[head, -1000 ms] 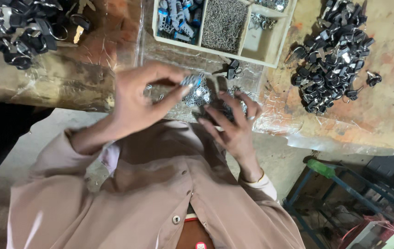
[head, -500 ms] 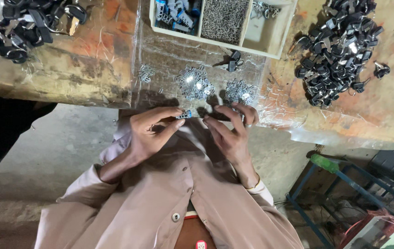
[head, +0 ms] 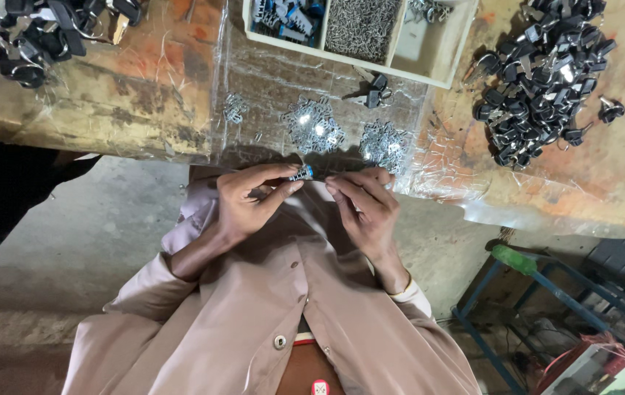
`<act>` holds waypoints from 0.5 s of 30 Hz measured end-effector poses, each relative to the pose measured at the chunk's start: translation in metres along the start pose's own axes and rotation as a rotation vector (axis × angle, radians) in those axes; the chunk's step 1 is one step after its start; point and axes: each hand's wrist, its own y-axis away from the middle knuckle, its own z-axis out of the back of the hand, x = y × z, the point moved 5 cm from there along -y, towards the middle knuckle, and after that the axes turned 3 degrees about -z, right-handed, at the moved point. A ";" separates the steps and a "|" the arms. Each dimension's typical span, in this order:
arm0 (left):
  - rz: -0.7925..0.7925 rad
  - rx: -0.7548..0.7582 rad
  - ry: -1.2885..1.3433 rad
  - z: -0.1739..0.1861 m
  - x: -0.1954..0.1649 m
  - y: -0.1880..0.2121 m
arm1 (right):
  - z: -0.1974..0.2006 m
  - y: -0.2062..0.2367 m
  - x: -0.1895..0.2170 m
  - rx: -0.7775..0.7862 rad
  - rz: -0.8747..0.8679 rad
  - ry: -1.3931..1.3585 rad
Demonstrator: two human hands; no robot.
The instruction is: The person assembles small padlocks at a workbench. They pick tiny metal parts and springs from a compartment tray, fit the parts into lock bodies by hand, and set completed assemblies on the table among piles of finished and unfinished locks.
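The left hand (head: 246,201) pinched a small blue-tipped metal part (head: 301,173) between thumb and forefinger, just off the desk (head: 144,88) edge. The right hand (head: 364,205), at its 3 o'clock, had fingertips drawn together near that part; contact was unclear. Shiny metal piles (head: 316,126) lay at 12 o'clock on clear plastic.

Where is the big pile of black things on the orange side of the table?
In the head view, the pile of black parts lies at the upper right of the worn table, just right of the cream tray and beyond the right hand.
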 end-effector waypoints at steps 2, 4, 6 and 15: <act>0.006 -0.004 0.008 0.000 0.001 0.001 | -0.005 -0.001 0.002 -0.008 -0.030 -0.116; -0.014 -0.004 0.019 -0.001 0.002 0.002 | -0.010 -0.003 0.006 -0.034 0.006 -0.148; -0.036 0.001 0.007 0.000 0.002 0.003 | -0.015 -0.005 0.008 -0.066 0.004 -0.201; -0.123 0.038 -0.174 0.001 -0.001 0.005 | -0.020 -0.006 0.019 -0.124 -0.017 -0.041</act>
